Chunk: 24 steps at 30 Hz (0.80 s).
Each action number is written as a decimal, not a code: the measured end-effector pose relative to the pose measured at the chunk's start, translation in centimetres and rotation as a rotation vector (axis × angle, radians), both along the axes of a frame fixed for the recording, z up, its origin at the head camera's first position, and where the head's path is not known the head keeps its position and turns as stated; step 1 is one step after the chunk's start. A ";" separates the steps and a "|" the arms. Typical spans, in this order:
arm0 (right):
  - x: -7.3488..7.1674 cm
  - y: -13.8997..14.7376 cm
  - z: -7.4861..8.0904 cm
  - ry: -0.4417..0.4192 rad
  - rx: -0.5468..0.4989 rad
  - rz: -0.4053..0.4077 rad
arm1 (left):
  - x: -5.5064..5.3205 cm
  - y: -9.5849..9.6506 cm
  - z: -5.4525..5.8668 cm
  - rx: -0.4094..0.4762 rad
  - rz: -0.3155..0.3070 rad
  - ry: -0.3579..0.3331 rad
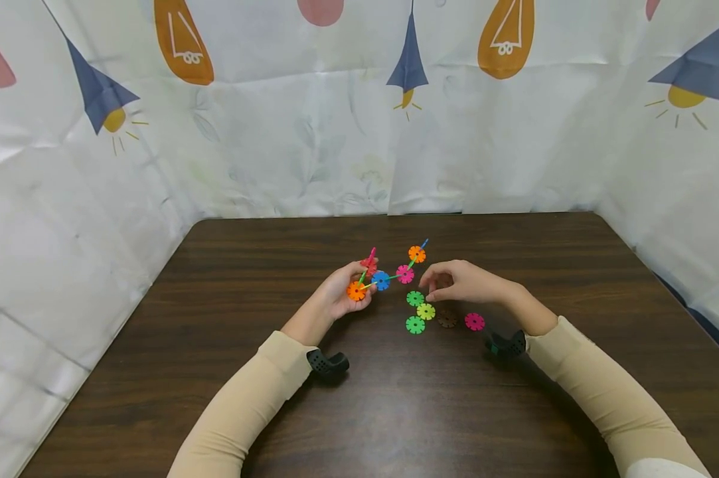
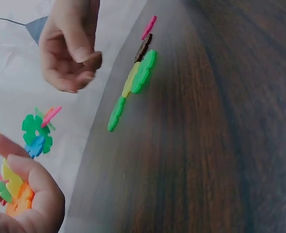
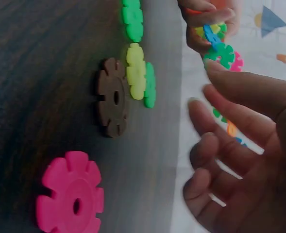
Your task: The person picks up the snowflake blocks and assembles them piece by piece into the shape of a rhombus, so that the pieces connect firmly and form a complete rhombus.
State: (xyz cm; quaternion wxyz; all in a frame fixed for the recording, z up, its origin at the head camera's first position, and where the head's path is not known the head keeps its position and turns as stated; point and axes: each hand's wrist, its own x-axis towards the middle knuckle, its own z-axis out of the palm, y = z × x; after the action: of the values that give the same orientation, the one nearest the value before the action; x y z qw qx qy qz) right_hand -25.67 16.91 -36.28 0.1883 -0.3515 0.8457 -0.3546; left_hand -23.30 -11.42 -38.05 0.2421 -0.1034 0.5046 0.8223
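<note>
In the head view my left hand (image 1: 337,292) holds one end of a chain of interlocking flower-shaped plastic discs, pinching near its orange disc (image 1: 356,291). The chain runs right through a blue disc (image 1: 380,281) and a pink disc (image 1: 405,273) to another orange disc (image 1: 417,254), with green and yellow ones edge-on between. My right hand (image 1: 469,282) hovers right of the chain, above the loose discs. In the right wrist view its fingers (image 3: 240,150) are loosely bent, apart from the chain, with nothing between them.
Several loose discs lie flat on the dark wooden table (image 1: 389,411): two green (image 1: 415,324), a yellow (image 1: 426,311), a brown (image 1: 447,318) and a pink disc (image 1: 475,322) furthest right. A white printed cloth (image 1: 311,153) hangs behind the table and along its sides.
</note>
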 end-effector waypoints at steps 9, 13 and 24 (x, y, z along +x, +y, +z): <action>0.0 -0.3 -0.9 -0.050 0.143 0.065 | 0.1 0.1 -0.1 0.010 0.071 0.015; 0.0 -0.5 -1.3 -0.036 0.183 0.051 | 0.1 0.2 -0.1 0.010 0.064 0.019; 0.4 -1.2 -1.6 -0.032 0.161 0.025 | 0.3 0.2 -0.2 -0.019 0.038 0.026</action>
State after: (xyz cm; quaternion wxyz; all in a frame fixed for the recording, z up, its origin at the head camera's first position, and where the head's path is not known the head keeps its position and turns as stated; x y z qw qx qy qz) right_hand -25.30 15.72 -37.86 0.2338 -0.3398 0.8639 -0.2890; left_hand -23.02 -11.26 -38.22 0.2187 -0.1046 0.5132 0.8233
